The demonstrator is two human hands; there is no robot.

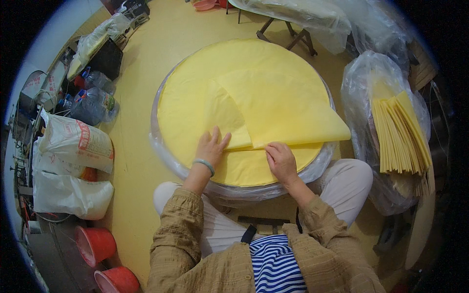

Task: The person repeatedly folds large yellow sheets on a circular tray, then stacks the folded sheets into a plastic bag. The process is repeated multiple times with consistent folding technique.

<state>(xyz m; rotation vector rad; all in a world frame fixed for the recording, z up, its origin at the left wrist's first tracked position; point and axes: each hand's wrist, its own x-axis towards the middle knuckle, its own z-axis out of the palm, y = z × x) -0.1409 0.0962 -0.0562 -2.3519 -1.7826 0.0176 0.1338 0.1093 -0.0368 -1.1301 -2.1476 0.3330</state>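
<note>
A large round stack of thin yellow sheets (pixel 190 95) lies before me on a round base wrapped in clear plastic. On top, a folded yellow sheet (pixel 285 110) has its straight fold toward me and a corner reaching past the stack's right edge. My left hand (pixel 211 148), with a bracelet on the wrist, rests with fingers spread at the left end of the fold, beside a lighter overlapping flap (pixel 227 117). My right hand (pixel 281 159) pinches the near edge of the folded sheet between thumb and fingers, right of the flap's tip.
At right, folded yellow strips (pixel 403 135) lie on a plastic-covered support. A plastic-draped table (pixel 293 11) stands at the far side. Along the left are plastic bottles (pixel 93 106), white sacks (pixel 73 194) and red buckets (pixel 96 245). My knees flank the base's near side.
</note>
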